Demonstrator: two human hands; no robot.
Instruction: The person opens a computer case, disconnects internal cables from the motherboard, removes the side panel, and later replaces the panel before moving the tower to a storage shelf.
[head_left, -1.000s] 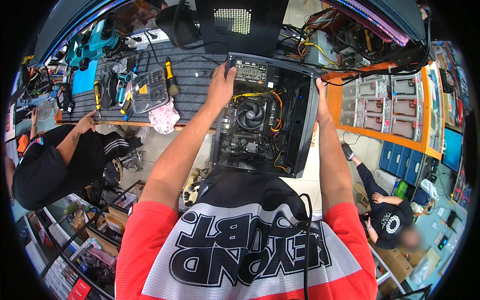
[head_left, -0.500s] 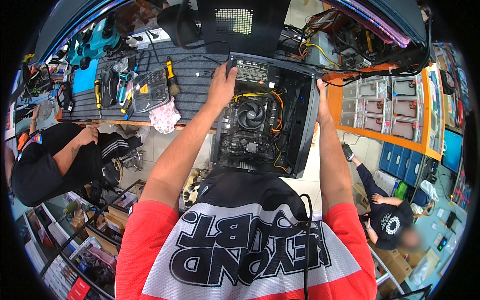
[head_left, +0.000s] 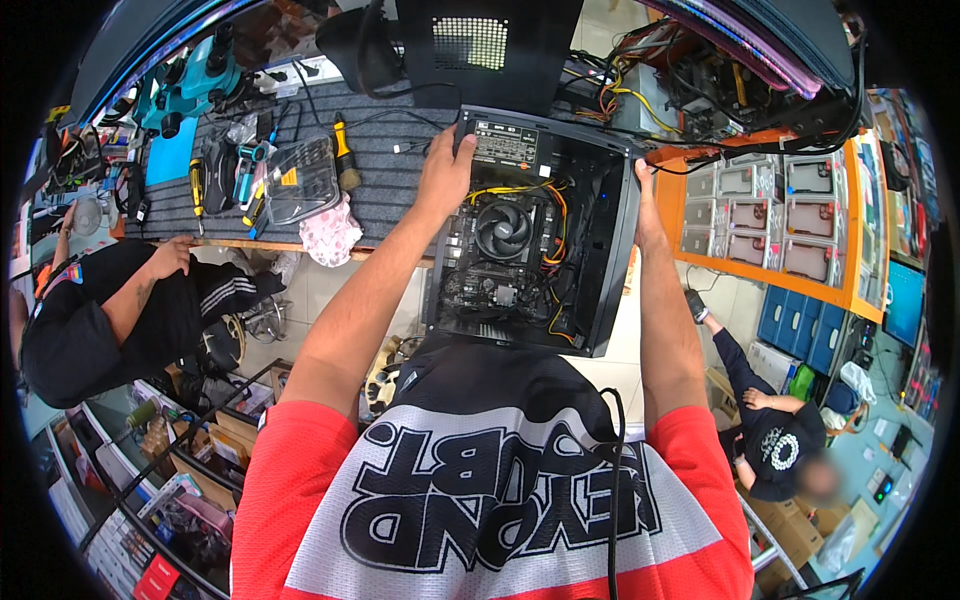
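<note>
An open black computer case [head_left: 608, 260] lies on its side in front of me, showing a motherboard with a round black cooler fan [head_left: 502, 226] and yellow and black cables. My left hand [head_left: 446, 166] grips the case's far left corner by the power supply. My right hand [head_left: 642, 188] holds the right wall of the case, with most of its fingers hidden behind the panel. Both my forearms reach up from my red, white and black shirt.
A grey ribbed bench mat [head_left: 385, 185] at the left carries screwdrivers [head_left: 343, 150], a clear plastic box [head_left: 300, 180] and a pink cloth [head_left: 328, 232]. A seated person in black [head_left: 100, 310] is at far left. Another person [head_left: 775, 430] crouches at lower right. Orange shelving [head_left: 770, 215] stands to the right.
Both hands stay on the case, which has barely shifted. The person at the left has moved their arm down and leaned back a little.
</note>
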